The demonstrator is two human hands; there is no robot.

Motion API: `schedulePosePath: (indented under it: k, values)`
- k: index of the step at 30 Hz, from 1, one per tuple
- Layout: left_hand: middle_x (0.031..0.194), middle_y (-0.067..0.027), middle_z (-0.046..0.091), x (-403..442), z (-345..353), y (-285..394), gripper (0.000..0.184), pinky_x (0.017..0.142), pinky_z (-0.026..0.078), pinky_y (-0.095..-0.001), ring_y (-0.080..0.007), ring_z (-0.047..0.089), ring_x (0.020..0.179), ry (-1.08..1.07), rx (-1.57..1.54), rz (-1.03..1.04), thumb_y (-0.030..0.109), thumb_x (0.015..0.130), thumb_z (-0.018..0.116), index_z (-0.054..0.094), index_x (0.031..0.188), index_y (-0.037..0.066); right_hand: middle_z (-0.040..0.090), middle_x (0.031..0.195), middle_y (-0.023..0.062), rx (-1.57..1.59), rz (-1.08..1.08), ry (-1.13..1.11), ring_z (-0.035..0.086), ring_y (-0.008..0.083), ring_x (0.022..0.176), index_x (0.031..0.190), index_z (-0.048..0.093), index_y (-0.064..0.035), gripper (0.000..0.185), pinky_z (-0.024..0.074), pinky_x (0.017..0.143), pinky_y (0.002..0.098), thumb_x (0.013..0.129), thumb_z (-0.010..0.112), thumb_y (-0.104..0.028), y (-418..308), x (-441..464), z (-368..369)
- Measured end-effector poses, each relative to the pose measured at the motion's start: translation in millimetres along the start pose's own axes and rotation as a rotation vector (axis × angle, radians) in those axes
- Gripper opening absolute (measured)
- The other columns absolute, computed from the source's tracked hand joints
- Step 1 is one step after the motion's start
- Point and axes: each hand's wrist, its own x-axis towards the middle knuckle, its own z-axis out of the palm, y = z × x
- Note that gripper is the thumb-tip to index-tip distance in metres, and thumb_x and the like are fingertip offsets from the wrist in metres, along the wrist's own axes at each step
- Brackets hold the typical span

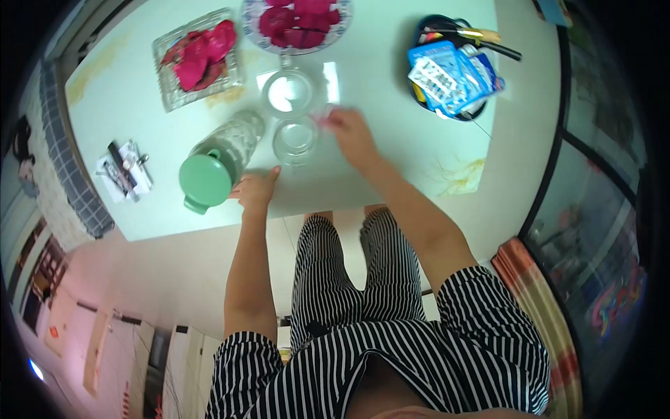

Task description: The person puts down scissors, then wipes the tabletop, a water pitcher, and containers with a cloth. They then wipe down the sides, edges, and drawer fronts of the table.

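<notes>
Head view. The near edge of the table (412,164) runs just ahead of the striped trousers (391,258). The left hand (257,187) is close to this edge; room to its left is limited by the jug (234,140). Bare surface extends from the right hand (349,136) to the dark basket (421,35) of blue packets (453,80).

The tabletop is pale and glossy. Its far side carries a square glass dish (165,77) and a round plate (346,17), both with deep-pink pieces. Pale floor (181,276) and a curtain (541,314) lie beyond.

The green-lidded jug is beside the left hand; its fingers are partly hidden, so whether they grip cannot be determined. Two glass cups (296,140) lie left of the right hand, whose fingertips meet a pink blur; grip undetermined.
</notes>
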Motion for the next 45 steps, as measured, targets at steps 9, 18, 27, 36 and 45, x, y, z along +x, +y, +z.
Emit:
schedulePosePath:
  k: [9, 18, 27, 36, 45]
  values:
    - [0.147, -0.0528, 0.002, 5, 16, -7, 0.150, 0.111, 0.031, -0.0622, -0.0685, 0.013, 0.137, 0.267, 0.159, -0.004, 0.082, 0.065, 0.069, -0.006, 0.147, -0.019, 0.065, 0.097, 0.0102, 0.297, 0.712, 0.258, 0.059, 0.0224, 0.090, 0.096, 0.072, -0.0053, 0.016, 0.0462, 0.078, 0.0351, 0.095, 0.059, -0.015, 83, -118, -145]
    - [0.149, -0.0506, 0.002, 8, 10, -6, 0.150, 0.112, 0.031, -0.0606, -0.0682, 0.015, 0.137, 0.259, 0.123, -0.011, 0.082, 0.067, 0.069, -0.012, 0.149, -0.014, 0.061, 0.110, 0.0113, 0.487, 0.806, 0.177, 0.054, 0.0233, 0.108, 0.106, 0.065, -0.0043, 0.016, 0.0454, 0.089, 0.0347, 0.094, 0.060, -0.014, 39, -125, -36]
    - [0.150, -0.0495, 0.000, 11, 7, -6, 0.152, 0.113, 0.029, -0.0612, -0.0674, 0.013, 0.138, 0.234, 0.097, -0.026, 0.081, 0.066, 0.071, -0.014, 0.149, -0.013, 0.064, 0.095, 0.0136, -0.485, 0.319, 0.552, 0.057, 0.0308, 0.090, 0.111, 0.070, -0.0104, 0.020, 0.0479, 0.080, 0.0407, 0.095, 0.057, -0.008, 138, -141, -151]
    - [0.149, -0.0505, 0.006, 25, 13, -17, 0.153, 0.111, 0.034, -0.0601, -0.0676, 0.021, 0.136, 0.283, 0.157, -0.009, 0.084, 0.062, 0.070, -0.009, 0.149, -0.014, 0.050, 0.083, 0.0040, 0.401, 0.920, 0.749, 0.049, 0.0188, 0.084, 0.092, 0.062, -0.0030, 0.022, 0.0419, 0.073, 0.0354, 0.101, 0.056, -0.022, 37, -200, -46]
    - [0.149, -0.0509, 0.002, 20, 16, -14, 0.156, 0.112, 0.034, -0.0587, -0.0666, 0.018, 0.138, 0.306, 0.139, -0.023, 0.087, 0.058, 0.069, -0.009, 0.150, -0.013, 0.064, 0.119, 0.0056, 0.286, 0.194, -0.081, 0.057, 0.0284, 0.107, 0.120, 0.065, -0.0140, 0.026, 0.0453, 0.099, 0.0411, 0.099, 0.052, -0.021, -4, -126, 12]
